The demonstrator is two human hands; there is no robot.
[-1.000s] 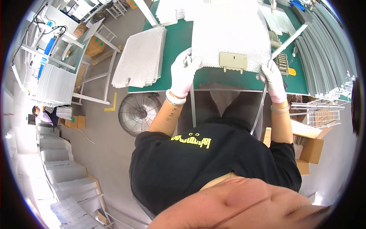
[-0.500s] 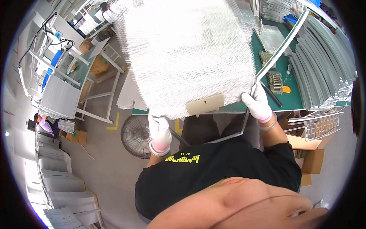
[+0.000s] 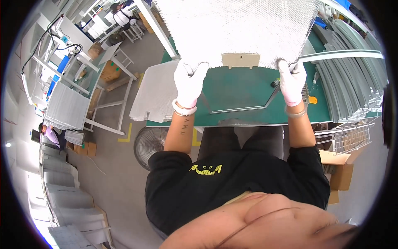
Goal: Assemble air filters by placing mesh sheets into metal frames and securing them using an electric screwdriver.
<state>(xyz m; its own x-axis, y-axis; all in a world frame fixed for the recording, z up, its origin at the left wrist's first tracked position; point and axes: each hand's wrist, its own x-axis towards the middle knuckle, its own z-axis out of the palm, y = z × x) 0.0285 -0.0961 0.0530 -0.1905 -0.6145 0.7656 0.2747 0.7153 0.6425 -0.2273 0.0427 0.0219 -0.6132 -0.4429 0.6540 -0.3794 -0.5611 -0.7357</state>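
Observation:
A silvery-white metal mesh sheet (image 3: pixel 232 27) is held up over the green-topped table (image 3: pixel 236 89), its far part out of view. My left hand (image 3: pixel 190 82), in a white glove, is closed on its near left corner. At the near right corner my gloved right hand (image 3: pixel 292 81) pinches it, thumb on top. A beige plate (image 3: pixel 241 60) with a small dark slot sits on the mesh's near edge between my hands. Below the mesh, a thin metal frame (image 3: pixel 238 110) shows its near edge and corner. Whether my hands also grip this frame cannot be told.
A stack of pale sheets (image 3: pixel 153 93) lies on the table's left. Many grey panels (image 3: pixel 350 79) stand on the right, near an orange-handled tool (image 3: pixel 313 100). A floor fan (image 3: pixel 150 147) stands at lower left, a wire basket (image 3: pixel 348 137) at right. Other people sit farther off.
Both hands have moved forward and away from my body, carrying the mesh sheet over the table. The metal frame has shifted forward too, uncovering my lap and the table's near edge.

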